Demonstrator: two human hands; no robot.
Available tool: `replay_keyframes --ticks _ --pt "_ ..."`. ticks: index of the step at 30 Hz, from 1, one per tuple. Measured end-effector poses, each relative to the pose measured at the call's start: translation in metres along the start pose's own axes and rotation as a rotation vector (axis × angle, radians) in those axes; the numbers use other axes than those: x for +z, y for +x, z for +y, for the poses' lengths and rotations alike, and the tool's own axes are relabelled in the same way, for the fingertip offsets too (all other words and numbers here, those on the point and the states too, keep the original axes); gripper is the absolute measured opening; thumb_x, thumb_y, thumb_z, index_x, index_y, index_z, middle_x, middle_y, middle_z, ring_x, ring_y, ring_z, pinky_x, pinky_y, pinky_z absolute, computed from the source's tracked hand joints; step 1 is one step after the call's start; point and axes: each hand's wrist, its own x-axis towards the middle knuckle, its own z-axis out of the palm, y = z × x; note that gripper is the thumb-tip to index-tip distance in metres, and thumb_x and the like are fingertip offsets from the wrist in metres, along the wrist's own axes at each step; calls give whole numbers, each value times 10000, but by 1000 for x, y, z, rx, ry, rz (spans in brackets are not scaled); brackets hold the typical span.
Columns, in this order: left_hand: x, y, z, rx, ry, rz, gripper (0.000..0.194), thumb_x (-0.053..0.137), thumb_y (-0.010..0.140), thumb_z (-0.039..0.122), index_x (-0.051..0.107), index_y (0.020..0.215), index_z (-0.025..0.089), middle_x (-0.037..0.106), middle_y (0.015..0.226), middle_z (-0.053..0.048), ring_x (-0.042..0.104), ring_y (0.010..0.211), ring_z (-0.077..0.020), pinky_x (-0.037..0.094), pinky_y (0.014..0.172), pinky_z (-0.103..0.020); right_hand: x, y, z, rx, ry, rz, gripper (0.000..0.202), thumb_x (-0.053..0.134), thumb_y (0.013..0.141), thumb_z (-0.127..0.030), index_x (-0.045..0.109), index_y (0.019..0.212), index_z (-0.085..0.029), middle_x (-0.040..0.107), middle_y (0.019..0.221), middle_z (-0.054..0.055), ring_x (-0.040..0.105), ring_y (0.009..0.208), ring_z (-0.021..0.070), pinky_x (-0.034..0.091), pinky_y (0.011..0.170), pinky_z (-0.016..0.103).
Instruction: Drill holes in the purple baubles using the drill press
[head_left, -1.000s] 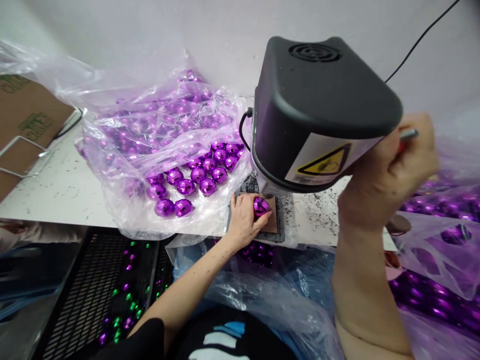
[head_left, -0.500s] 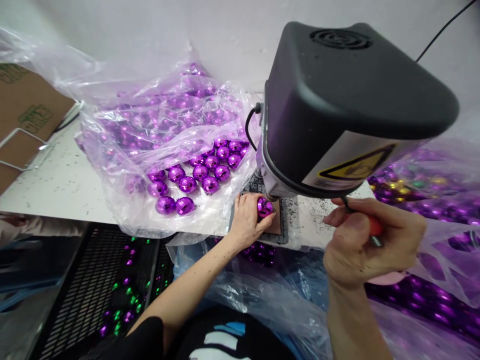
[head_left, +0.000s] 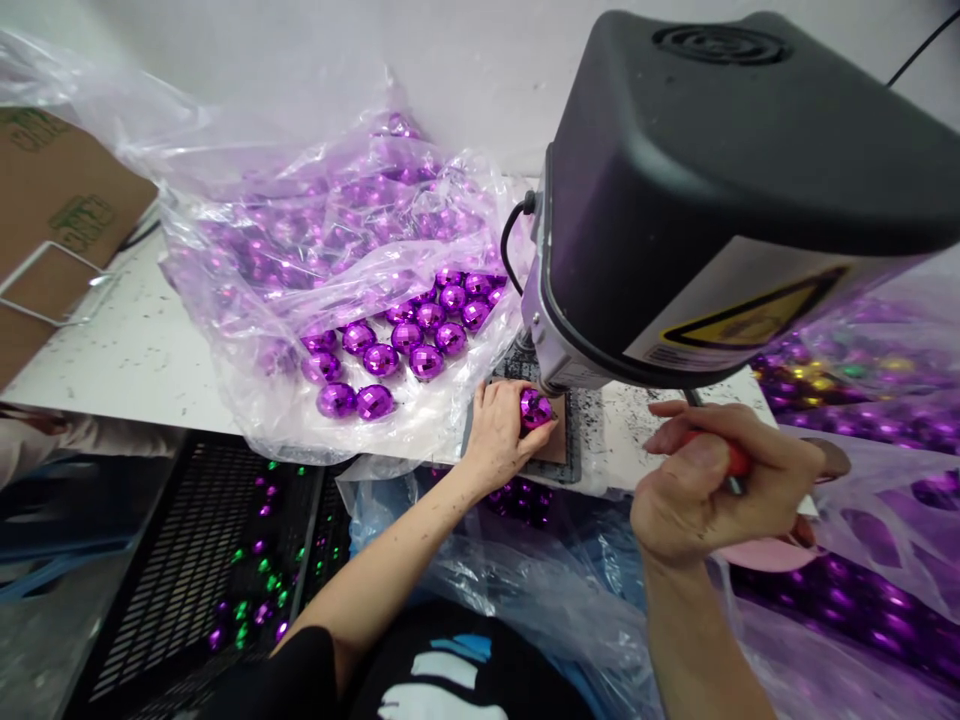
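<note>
A mirrored purple bauble [head_left: 535, 408] sits on a brown pad [head_left: 553, 446] over the dark base plate of a bench drill press [head_left: 675, 200]. My left hand [head_left: 501, 430] is closed around its left and near side, holding it beneath the drill head. The bit and the contact point are hidden. My right hand [head_left: 727, 480] is wrapped around the red-handled lever [head_left: 739, 458] at the right of the machine. More purple baubles [head_left: 405, 340] lie to the left, at the mouth of a clear plastic bag [head_left: 247, 380].
A cardboard box [head_left: 60, 220] stands far left. Below the table is a black crate [head_left: 172, 560] with small green and purple baubles. More baubles in plastic [head_left: 862, 400] lie at right, near a pink dish-like thing [head_left: 772, 553]. Dark shavings dot the white tabletop [head_left: 637, 430].
My right hand has moved left relative to the machine with the red-handled lever. My left hand keeps the bauble in place on the pad. The whole view has shifted slightly.
</note>
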Motion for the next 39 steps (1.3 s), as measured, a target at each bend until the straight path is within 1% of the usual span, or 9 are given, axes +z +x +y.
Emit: replay_keyframes --ticks 3,9,16,19,22,27,34,37,39 --pt "0 0 0 -9 3 -4 353 700 877 348 523 1141 196 605 1067 -70 545 1066 -259 391 1003 -438 4 -5 5 3 39 35 98 529 889 -235 610 894 -180 439 592 -25 499 550 73 534 637 305" --pt "0 1 0 -28 3 -10 346 710 866 347 532 1120 192 610 1060 -73 549 1071 -263 408 977 -424 15 -9 11 -37 76 141 110 530 898 -271 583 851 -186 423 598 -15 485 550 69 535 604 290" --pt "0 0 -1 -34 -11 -16 369 724 853 344 531 1126 187 614 1079 -81 549 1076 -260 401 1004 -430 5 -30 21 51 27 40 140 524 896 -288 594 892 -166 519 618 -1 574 640 106 548 660 310" --pt "1 0 -2 -37 -23 -28 368 714 863 351 531 1143 198 616 1099 -82 553 1099 -262 393 1031 -443 -2 -3 11 32 -5 32 240 552 889 -341 613 818 -120 511 601 -4 556 573 83 514 608 262" --pt "2 0 -5 -4 -48 -31 389 706 875 354 521 1179 197 621 1134 -88 560 1126 -265 347 1097 -485 0 46 1 51 -172 22 370 499 940 -415 647 864 -84 527 630 2 531 529 41 350 504 176" --pt "-14 -14 -5 87 -176 -32 483 683 894 390 466 1274 185 612 1207 -123 573 1148 -269 408 1069 -475 22 106 17 81 -188 -60 524 444 944 -549 502 716 -81 396 610 -21 380 567 -14 280 559 153" --pt "-49 -67 4 142 -138 -221 622 707 872 413 429 1394 219 561 1307 -139 544 1213 -279 475 1031 -439 28 111 30 183 -184 -50 415 503 917 -442 461 683 -102 417 697 -7 446 716 15 282 651 208" --pt "-62 -51 -5 173 -138 -190 665 693 866 506 436 1401 207 553 1333 -141 536 1232 -272 461 1049 -424 25 112 24 245 -209 -73 426 494 894 -482 471 687 -111 422 694 -17 490 772 36 297 705 244" --pt "-72 -22 -20 169 -86 -90 479 607 942 439 494 1343 203 588 1284 -126 545 1209 -252 453 1037 -411 25 113 21 253 -195 -87 414 505 894 -479 474 703 -112 432 698 -14 495 775 39 303 693 236"
